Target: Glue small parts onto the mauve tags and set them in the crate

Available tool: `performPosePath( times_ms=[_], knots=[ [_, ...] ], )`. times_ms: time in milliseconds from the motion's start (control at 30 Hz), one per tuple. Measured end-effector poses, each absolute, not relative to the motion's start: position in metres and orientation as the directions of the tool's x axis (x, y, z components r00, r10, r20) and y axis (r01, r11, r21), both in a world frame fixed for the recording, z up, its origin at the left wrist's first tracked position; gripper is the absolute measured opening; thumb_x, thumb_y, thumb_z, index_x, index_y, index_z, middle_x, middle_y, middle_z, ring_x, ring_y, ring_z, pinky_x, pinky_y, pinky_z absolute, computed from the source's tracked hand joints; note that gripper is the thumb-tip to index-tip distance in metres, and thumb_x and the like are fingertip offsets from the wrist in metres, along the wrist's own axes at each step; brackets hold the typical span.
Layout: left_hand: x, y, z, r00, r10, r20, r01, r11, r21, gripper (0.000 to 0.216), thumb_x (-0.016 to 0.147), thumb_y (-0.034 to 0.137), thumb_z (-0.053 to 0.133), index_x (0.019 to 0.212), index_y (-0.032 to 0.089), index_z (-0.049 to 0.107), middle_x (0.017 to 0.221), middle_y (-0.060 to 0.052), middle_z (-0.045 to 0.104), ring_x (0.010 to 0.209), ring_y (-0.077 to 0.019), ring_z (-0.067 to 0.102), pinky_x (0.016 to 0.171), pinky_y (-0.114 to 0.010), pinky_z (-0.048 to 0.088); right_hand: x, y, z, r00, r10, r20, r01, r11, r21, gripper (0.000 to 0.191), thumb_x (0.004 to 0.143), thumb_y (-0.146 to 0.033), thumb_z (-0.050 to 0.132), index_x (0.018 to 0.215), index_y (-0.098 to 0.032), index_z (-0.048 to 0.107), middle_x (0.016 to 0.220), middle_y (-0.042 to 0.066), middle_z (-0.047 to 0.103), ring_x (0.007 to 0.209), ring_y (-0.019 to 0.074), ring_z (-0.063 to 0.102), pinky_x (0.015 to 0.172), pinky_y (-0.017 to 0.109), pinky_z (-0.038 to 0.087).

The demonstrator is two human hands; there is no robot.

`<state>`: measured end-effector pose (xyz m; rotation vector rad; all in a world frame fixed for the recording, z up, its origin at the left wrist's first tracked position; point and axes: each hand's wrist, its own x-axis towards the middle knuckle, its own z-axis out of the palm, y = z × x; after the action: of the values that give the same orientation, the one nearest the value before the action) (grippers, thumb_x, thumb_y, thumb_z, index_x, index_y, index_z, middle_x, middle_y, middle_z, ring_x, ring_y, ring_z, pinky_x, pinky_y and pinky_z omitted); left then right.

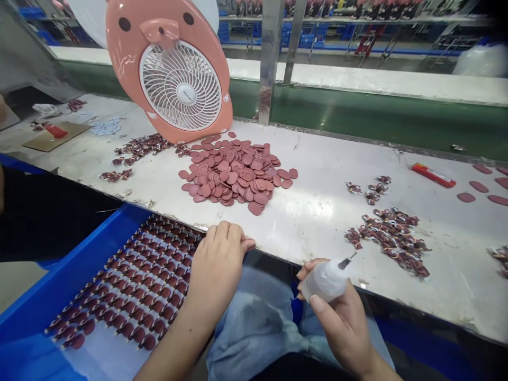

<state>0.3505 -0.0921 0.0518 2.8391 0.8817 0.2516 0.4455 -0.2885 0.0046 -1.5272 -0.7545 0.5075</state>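
Observation:
My left hand (pixel 217 262) rests at the near edge of the white worktable (pixel 317 211), fingers curled under; whether they hold anything is hidden. It sits beside the blue tray (pixel 79 264), where several dark red pieces (pixel 130 296) lie in neat rows. My right hand (pixel 341 312) is below the table edge, over my lap, wrapped around a small white squeeze bottle (pixel 325 279) with a dark nozzle pointing up and right. A heap of dark red oval discs (pixel 238 172) lies on the table ahead of my left hand.
A pink desk fan (pixel 174 74) stands tilted behind the disc heap. Small dark red assembled bits lie in clusters at left (pixel 138 145) and right (pixel 392 238). A red lighter (pixel 433 175) lies far right. A green conveyor belt (pixel 377 116) runs behind the table.

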Motion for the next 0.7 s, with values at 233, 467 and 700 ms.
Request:
performPosePath(
  times_ms=[233, 467, 700],
  knots=[
    [0.327, -0.144, 0.036, 0.762, 0.591, -0.266, 0.273, 0.079, 0.959, 0.026, 0.093, 0.044, 0.053, 0.079, 0.023, 0.052, 0.073, 0.002, 0.059, 0.066, -0.0136, 0.054, 0.063, -0.026, 0.043, 0.442, -0.268, 0.019, 0.652, 0.753, -0.093, -0.101, -0.035, -0.994, 0.032, 0.082, -0.037, 0.074, 0.098, -0.022, 0.051, 0.081, -0.001, 0.056, 0.066, 0.0136, 0.055, 0.056, 0.025, 0.046],
    [0.317, -0.161, 0.016, 0.863, 0.142, -0.485, 0.209, 0.774, 0.598, 0.046, 0.064, 0.050, 0.084, 0.082, 0.018, 0.057, 0.069, -0.001, 0.066, 0.061, -0.0125, 0.065, 0.045, -0.015, 0.045, 0.438, -0.270, 0.029, 0.471, 0.853, -0.225, -0.312, -0.078, -0.947, 0.033, 0.084, -0.044, 0.070, 0.095, -0.024, 0.046, 0.072, -0.003, 0.059, 0.054, 0.0137, 0.060, 0.051, 0.027, 0.050],
    [0.318, -0.168, 0.011, 0.885, 0.134, -0.446, 0.073, 0.907, 0.416, 0.045, 0.059, 0.043, 0.089, 0.086, 0.019, 0.064, 0.073, -0.002, 0.075, 0.059, -0.0108, 0.069, 0.043, -0.011, 0.048, 0.449, -0.304, 0.028, 0.557, 0.806, -0.200, -0.174, -0.122, -0.977, 0.046, 0.094, -0.049, 0.054, 0.131, -0.033, 0.032, 0.078, -0.003, 0.059, 0.055, 0.0103, 0.052, 0.046, 0.018, 0.043]
  ],
)
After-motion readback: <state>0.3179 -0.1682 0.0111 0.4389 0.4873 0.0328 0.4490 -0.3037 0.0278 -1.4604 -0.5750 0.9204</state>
